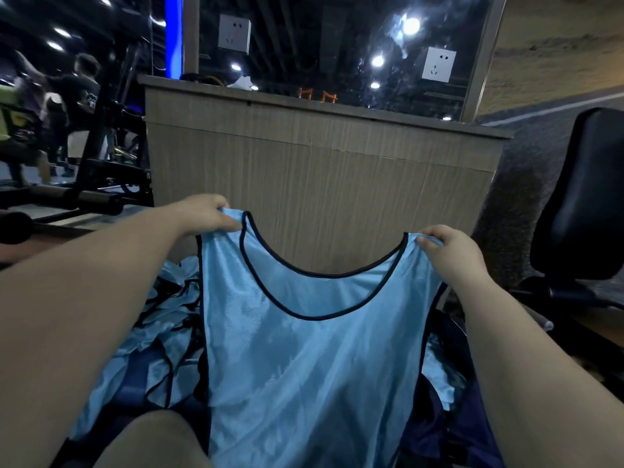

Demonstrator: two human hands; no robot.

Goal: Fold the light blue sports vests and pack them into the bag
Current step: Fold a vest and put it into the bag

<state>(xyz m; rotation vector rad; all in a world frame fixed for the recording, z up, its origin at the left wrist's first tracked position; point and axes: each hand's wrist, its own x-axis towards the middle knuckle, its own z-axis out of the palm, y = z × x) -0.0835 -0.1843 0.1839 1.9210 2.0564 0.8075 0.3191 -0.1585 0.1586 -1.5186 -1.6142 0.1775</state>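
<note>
While both bare arms reach forward from the lower corners of the frame, the vest (304, 359) hangs between them in the lower middle. It is held up flat by its two shoulder straps, and its dark-trimmed neckline curves down between the hands.

The left hand (206, 214), left of centre, grips the left strap. Its fingers (219, 201) are curled over the top edge, and the thumb presses the cloth from the near side. The right hand (449, 251), right of centre and a little lower, pinches the other strap. Its fingertips are bunched tight together on the fabric and its knuckles face the camera. Neither hand has its fingers spread, and each holds only the vest.

The vest is light blue, shiny and unfolded, and its lower part runs out of the bottom of the frame. Behind it at lower left lies a pile (162, 332) of crumpled light blue vests with the same dark trim. More light blue cloth shows at lower right, beside a dark cloth (472, 430); I cannot tell whether that is the bag.

A tall cardboard panel (320, 177) fills the middle of the frame behind the hands. A black chair (580, 197) stands at the right edge.
</note>
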